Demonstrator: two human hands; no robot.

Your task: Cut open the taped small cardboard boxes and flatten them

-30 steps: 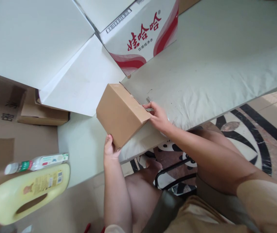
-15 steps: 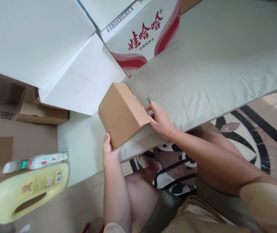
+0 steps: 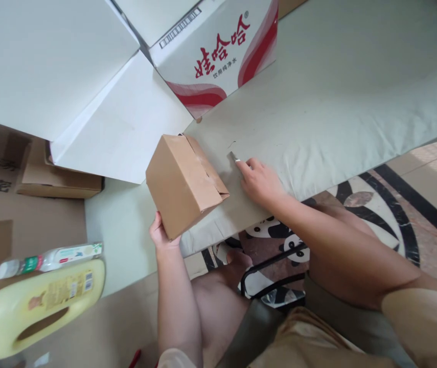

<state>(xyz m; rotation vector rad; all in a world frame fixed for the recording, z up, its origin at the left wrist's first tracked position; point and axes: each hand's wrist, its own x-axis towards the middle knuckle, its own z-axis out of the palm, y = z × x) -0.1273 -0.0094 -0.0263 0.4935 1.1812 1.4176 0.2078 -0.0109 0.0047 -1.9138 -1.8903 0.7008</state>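
My left hand (image 3: 163, 236) grips a small brown cardboard box (image 3: 174, 191) by its lower near corner, thumb on the side facing me. The box is tilted above the table, and a gap shows along the flaps on its right-hand face. To the right of the box, my right hand (image 3: 262, 181) rests low over the table with its fingers closed on a small tool. Only the tool's thin grey tip (image 3: 232, 155) sticks out past the fingers, with a white bit beside it; the rest is hidden in the hand.
A pale cloth (image 3: 318, 117) covers the table. A white carton with red lettering (image 3: 218, 61) and a large white flap (image 3: 118, 122) stand beyond the box. At left are a brown carton (image 3: 61, 179), a clear bottle (image 3: 61, 257) and a yellow jug (image 3: 49, 301).
My right hand has left the box's flap edge and closed on the small tool on the table. My left hand has shifted the box left and turned it slightly.
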